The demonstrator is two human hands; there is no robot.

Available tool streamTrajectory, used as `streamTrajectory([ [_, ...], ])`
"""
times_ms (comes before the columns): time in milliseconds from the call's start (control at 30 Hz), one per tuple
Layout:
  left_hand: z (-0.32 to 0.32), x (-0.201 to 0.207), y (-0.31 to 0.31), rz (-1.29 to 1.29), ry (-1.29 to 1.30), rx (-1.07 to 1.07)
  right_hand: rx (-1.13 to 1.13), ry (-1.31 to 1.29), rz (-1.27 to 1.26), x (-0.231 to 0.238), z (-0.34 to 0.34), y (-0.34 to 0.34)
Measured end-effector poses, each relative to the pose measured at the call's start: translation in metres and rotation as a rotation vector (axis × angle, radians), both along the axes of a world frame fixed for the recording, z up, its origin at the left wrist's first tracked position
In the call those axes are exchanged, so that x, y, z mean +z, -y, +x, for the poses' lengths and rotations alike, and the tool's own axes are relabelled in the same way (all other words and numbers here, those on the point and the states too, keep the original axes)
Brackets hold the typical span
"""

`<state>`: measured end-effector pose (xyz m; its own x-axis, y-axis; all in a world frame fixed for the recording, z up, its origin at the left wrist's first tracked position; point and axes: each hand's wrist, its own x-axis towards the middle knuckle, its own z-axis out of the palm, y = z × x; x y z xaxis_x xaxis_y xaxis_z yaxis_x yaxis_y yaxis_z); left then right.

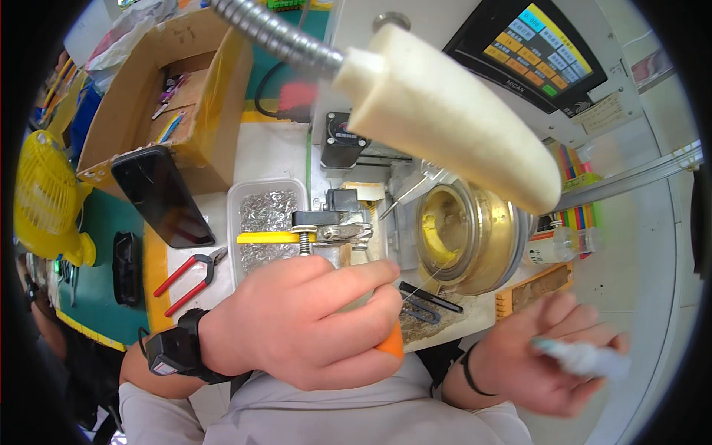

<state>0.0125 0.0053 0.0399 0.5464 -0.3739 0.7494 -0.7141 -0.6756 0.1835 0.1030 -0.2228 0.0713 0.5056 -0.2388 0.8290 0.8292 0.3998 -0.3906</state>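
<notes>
My left hand (pixel 319 319) is closed in front of the small metal clamp fixture (pixel 345 231). Its fingers wrap round something whose orange end (pixel 391 341) shows below the knuckles; the rest is hidden. A spring and a yellow lever (pixel 271 238) stick out beside the fixture. A thin wire runs from near that hand toward the round brass machine head (pixel 482 237), which has yellow material inside its opening. Off to the right, my right hand (pixel 541 356) has its fingers curled, with a blurred white thing (pixel 589 358) with a teal end at them; whether held or worn is unclear.
A clear tray (pixel 267 215) of small metal pieces lies left of the fixture, by red-handled pliers (pixel 193 278) and a leaning black phone (pixel 163 196). A cardboard box (pixel 211 126) stands behind. Overhead hangs a cream nozzle (pixel 460 111); a control screen (pixel 530 48) is at the far right.
</notes>
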Motion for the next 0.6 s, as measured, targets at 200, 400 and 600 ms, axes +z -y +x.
streamTrajectory([
  [200, -0.011, 0.007, 0.001, -0.022, -0.131, 0.029, -0.235, -0.33, 0.098, 0.035, 0.082, 0.099],
  [400, -0.008, -0.01, 0.002, -0.061, -0.124, 0.041, -0.667, -0.537, -0.097, 0.036, 0.143, 0.181],
  [600, 0.001, -0.011, 0.006, -0.045, -0.055, 0.014, -0.591, -0.573, -0.639, 0.035, 0.145, 0.176],
])
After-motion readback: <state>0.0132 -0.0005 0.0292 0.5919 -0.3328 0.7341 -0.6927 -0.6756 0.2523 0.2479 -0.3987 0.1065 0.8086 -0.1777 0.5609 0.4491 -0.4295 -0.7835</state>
